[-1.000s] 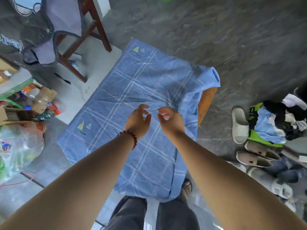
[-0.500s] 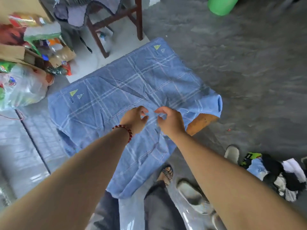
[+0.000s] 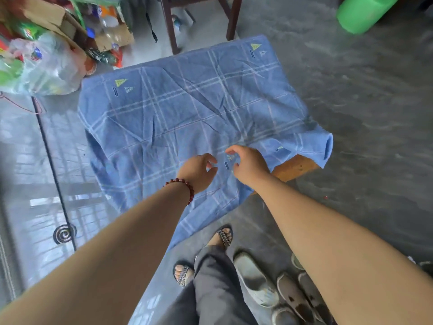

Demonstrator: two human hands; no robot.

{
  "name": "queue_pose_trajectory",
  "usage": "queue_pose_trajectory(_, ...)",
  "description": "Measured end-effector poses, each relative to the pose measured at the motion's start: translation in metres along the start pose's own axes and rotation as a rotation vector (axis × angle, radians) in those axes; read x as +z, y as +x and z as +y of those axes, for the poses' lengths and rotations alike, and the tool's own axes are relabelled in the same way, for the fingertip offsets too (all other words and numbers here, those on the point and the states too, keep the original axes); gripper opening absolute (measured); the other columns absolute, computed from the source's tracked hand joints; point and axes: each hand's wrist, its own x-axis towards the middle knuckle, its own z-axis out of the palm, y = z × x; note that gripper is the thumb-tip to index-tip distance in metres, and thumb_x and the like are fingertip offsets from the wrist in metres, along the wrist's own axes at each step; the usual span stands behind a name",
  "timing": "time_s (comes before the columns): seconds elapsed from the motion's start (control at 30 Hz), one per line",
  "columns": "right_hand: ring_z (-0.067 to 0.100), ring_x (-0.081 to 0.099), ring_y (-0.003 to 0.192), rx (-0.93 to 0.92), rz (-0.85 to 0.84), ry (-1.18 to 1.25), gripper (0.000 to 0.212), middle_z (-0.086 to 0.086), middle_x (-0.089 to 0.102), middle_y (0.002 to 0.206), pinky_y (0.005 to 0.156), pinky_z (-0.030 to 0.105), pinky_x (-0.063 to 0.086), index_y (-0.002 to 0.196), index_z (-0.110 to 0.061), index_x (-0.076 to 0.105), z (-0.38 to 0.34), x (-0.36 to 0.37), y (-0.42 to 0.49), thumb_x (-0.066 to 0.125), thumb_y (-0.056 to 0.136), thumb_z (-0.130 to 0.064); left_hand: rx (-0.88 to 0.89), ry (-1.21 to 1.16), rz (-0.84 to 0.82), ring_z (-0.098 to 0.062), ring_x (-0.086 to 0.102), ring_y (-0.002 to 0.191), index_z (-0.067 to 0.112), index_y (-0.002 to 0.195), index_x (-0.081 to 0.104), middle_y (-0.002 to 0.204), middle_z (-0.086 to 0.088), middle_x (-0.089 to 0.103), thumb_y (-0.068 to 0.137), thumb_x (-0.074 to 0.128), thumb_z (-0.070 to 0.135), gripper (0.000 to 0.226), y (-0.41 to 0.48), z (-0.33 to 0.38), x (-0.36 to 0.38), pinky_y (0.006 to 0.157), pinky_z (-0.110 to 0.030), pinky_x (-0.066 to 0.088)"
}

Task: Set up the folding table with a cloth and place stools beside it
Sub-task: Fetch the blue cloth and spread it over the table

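Left hand point(image 3: 199, 170), right hand point(image 3: 250, 165) loosely open over cloth point(image 3: 187, 109), gripping nothing; shoes point(image 3: 255, 277) nearby, chair point(image 3: 168, 24) beyond table point(image 3: 293, 167).

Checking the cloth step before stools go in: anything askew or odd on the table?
Yes. The cloth sits skewed. The near-right corner of the table is bare orange, the cloth's edge is folded back on itself beside it, and the near-left side hangs low toward the floor. Creases run across the middle.

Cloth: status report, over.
Both open, left hand and right hand over cloth, gripping nothing. Cloth draped on table, near right corner bare. Underfoot: shoes.
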Motion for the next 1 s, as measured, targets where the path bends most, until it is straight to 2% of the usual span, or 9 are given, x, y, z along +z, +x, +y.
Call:
queue_pose_trajectory(0.3, 0.025, 0.055, 0.115, -0.02, -0.104, -0.122, 0.046, 0.003, 0.057, 0.128, 0.092, 0.038, 0.049, 0.122, -0.023, 0.056, -0.01, 0.035, -0.023, 0.053, 0.082, 0.0, -0.062, -0.004, -0.014, -0.021, 0.058, 0.105, 0.02, 0.121, 0.054, 0.12, -0.002, 0.059, 0.094, 0.047, 0.025, 0.028, -0.041, -0.043, 0.0, 0.086, -0.032, 0.046)
queue_pose_trajectory(0.6, 0.025, 0.053, 0.116, -0.088, -0.05, -0.185, 0.045, 0.005, 0.056, 0.129, 0.09, 0.035, 0.048, 0.121, -0.02, 0.056, -0.005, 0.028, -0.05, 0.059, 0.08, -0.001, -0.008, -0.049, 0.025, -0.021, 0.057, 0.104, 0.02, 0.121, 0.054, 0.119, -0.002, 0.058, 0.092, 0.052, 0.023, 0.029, -0.068, -0.035, 0.014, 0.083, -0.028, 0.043)
queue_pose_trajectory(0.83, 0.023, 0.043, 0.126, -0.113, -0.097, -0.26, 0.051, 0.007, 0.049, 0.133, 0.1, 0.033, 0.04, 0.128, -0.021, 0.052, 0.011, 0.022, -0.054, 0.056, 0.081, -0.001, -0.018, -0.054, 0.059, -0.019, 0.058, 0.103, 0.021, 0.117, 0.056, 0.116, 0.0, 0.06, 0.092, 0.055, 0.023, 0.026, -0.081, -0.03, 0.029, 0.085, -0.03, 0.045)
queue_pose_trajectory(1.0, 0.022, 0.031, 0.134, -0.275, -0.155, -0.446, 0.058, 0.003, 0.043, 0.14, 0.109, 0.035, 0.032, 0.133, -0.02, 0.048, 0.023, 0.009, -0.023, 0.056, 0.079, -0.001, -0.015, -0.098, 0.113, -0.02, 0.058, 0.101, 0.019, 0.116, 0.057, 0.116, -0.002, 0.06, 0.09, 0.059, 0.023, 0.027, -0.053, -0.011, 0.047, 0.084, -0.029, 0.044)
